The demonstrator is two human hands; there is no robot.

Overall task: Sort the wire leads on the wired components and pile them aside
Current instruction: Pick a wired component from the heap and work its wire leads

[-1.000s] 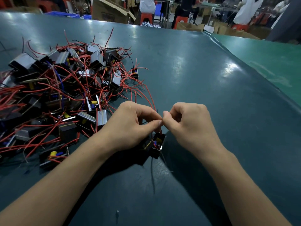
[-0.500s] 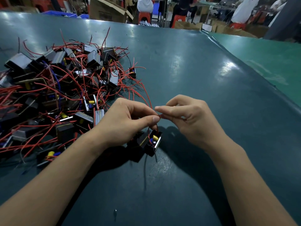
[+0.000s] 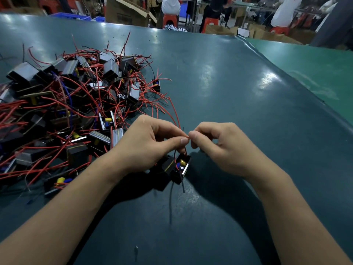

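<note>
A small black wired component (image 3: 180, 168) with yellow and blue parts hangs just above the dark green table (image 3: 229, 92) in the middle of the view. Its red wire lead (image 3: 186, 150) rises to my fingertips. My left hand (image 3: 145, 144) pinches the lead between thumb and forefinger. My right hand (image 3: 223, 146) pinches the same lead's end right beside it, fingertips almost touching. A dark lead (image 3: 183, 185) dangles below the component. The big tangled pile of wired components (image 3: 72, 111) with red leads lies to the left.
A lighter green table (image 3: 315, 69) adjoins on the right past a raised seam. Cardboard boxes (image 3: 126, 12), red stools and people stand beyond the far edge. A small dark scrap (image 3: 136, 251) lies on the table near me.
My right hand's fingers, stretched out half a second ago, have curled back into a pinch on the lead's end. The component stays hanging under my left hand.
</note>
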